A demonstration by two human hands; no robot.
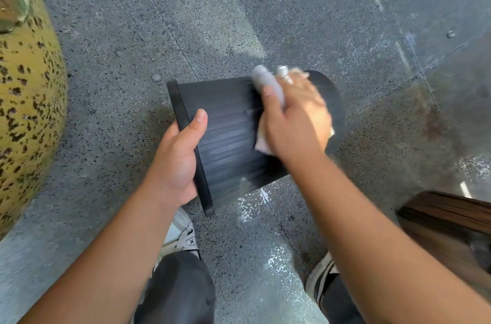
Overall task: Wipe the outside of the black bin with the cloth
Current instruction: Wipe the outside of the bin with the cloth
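The black bin [228,137] is ribbed and lies tipped on its side in mid-air above the floor, rim to the left, base to the right. My left hand [178,159] grips the rim, thumb on the outer wall. My right hand [297,116] presses a pale grey-white cloth [265,87] flat against the bin's outer wall near the base end. The hand and cloth are blurred. Part of the cloth sticks out above and below the hand.
A grey speckled floor [212,18] lies below. A large yellow spotted pot [29,100] stands at the left edge. A dark wooden piece of furniture [446,220] is at the lower right. My two shoes [183,236] are under the bin.
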